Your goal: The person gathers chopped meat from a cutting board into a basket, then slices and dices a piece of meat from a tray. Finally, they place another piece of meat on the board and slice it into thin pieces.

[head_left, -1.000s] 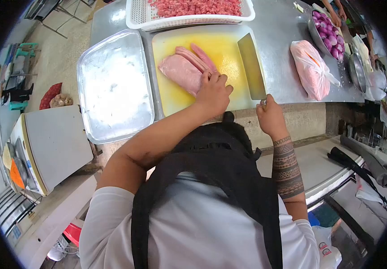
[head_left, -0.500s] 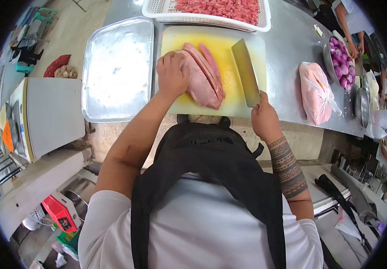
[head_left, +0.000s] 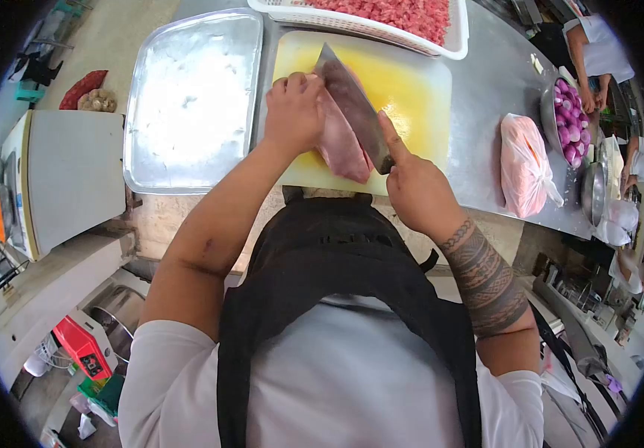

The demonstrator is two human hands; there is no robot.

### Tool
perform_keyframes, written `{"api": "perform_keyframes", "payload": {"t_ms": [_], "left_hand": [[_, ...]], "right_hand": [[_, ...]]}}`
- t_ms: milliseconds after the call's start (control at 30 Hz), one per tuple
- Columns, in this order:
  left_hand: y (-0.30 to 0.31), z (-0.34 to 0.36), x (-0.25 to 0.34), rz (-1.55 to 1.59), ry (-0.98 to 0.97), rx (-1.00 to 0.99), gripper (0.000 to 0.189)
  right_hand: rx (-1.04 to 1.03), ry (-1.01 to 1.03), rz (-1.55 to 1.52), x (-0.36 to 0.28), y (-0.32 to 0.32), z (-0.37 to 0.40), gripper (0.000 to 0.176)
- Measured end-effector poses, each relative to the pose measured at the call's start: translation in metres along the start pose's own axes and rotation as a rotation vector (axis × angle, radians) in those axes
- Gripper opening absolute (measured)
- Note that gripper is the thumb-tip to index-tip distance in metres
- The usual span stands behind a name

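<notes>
A pink slab of raw meat lies on a yellow-stained white cutting board. My left hand presses on its upper left side, fingers bent over the meat. In my right hand is a broad cleaver, gripped at the handle with the index finger stretched along the blade's back. The blade lies lengthwise over the meat and hides its right part, including the slices there. Its tip points away from me, close to my left fingertips.
An empty metal tray sits left of the board. Behind it stands a white basket of diced meat. Rightward are a tied plastic bag, a bowl of purple onions and another person's hands.
My right hand has brought the cleaver leftward from the board's right side onto the meat, and its index finger now extends along the blade. My left hand stays on the meat.
</notes>
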State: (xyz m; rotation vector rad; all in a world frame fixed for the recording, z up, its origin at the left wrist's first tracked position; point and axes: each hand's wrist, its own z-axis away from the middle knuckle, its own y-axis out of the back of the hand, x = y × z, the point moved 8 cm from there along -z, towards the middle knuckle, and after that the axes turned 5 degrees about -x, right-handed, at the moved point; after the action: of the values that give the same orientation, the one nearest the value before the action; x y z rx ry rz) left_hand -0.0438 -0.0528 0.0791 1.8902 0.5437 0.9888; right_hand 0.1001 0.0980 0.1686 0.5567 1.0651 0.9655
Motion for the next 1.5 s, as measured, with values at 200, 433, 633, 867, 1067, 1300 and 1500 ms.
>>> {"api": "perform_keyframes", "payload": {"t_ms": [200,433,633,867,1067,1300,1500], "left_hand": [[-0.005,0.001,-0.005,0.026,0.003,-0.016,0.042],[-0.008,0.002,-0.008,0.066,-0.003,0.032,0.049],[-0.012,-0.001,-0.012,0.016,0.022,-0.006,0.05],[-0.007,-0.002,-0.012,0.028,0.044,-0.01,0.046],[-0.009,0.002,-0.01,0.055,0.025,0.052,0.042],[-0.003,0.0,-0.011,0.092,0.043,0.011,0.04],[-0.006,0.002,-0.009,0.027,0.006,0.088,0.04]], "right_hand": [[-0.123,-0.021,-0.091,-0.009,0.011,-0.019,0.093],[-0.102,0.057,-0.132,-0.026,0.002,-0.088,0.097],[0.261,0.37,0.116,-0.037,-0.016,-0.128,0.089],[0.031,0.252,-0.05,-0.039,0.003,-0.08,0.099],[0.002,0.095,-0.04,-0.009,-0.043,-0.092,0.097],[-0.132,-0.034,-0.013,-0.017,-0.024,-0.05,0.093],[-0.148,-0.108,-0.031,0.005,-0.053,-0.019,0.095]]}}
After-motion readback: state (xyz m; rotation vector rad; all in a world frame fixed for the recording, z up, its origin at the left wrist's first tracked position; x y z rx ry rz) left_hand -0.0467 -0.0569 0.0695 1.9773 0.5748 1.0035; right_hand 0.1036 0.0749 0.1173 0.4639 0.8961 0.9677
